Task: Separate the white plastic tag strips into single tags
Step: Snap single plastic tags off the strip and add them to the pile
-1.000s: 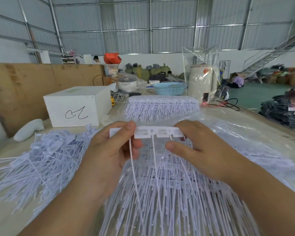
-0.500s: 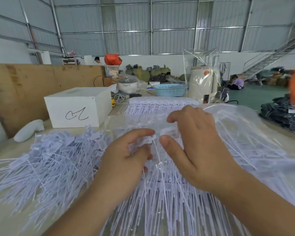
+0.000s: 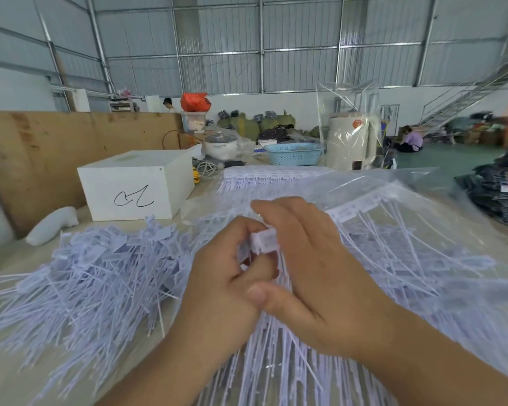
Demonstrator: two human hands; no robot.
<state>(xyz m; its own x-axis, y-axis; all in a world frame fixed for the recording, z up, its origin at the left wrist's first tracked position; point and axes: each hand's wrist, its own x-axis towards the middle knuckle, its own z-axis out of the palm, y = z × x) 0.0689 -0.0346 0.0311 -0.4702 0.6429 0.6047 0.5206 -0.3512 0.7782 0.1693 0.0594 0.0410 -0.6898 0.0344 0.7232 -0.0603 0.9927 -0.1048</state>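
Observation:
Both my hands meet at the middle of the view over a heap of white plastic tags. My left hand (image 3: 223, 276) and my right hand (image 3: 311, 268) both pinch a folded bunch of white tag heads (image 3: 263, 240), pressed together between the fingers. The tags' thin tails hang down under my palms and are mostly hidden. A pile of single tags (image 3: 94, 273) lies to the left on the table. Joined tag strips (image 3: 408, 253) lie on a clear plastic bag to the right and under my hands.
A white box (image 3: 135, 186) with a black scribble stands at the back left, beside a white cloth lump (image 3: 53, 225). Another stack of strips (image 3: 273, 175) lies behind my hands. A blue basket (image 3: 294, 153) and a bagged white appliance (image 3: 349, 142) stand further back.
The flat strip held stretched between my hands a second ago has been folded together. My hands have closed in on each other and now press the tag heads into a bunch.

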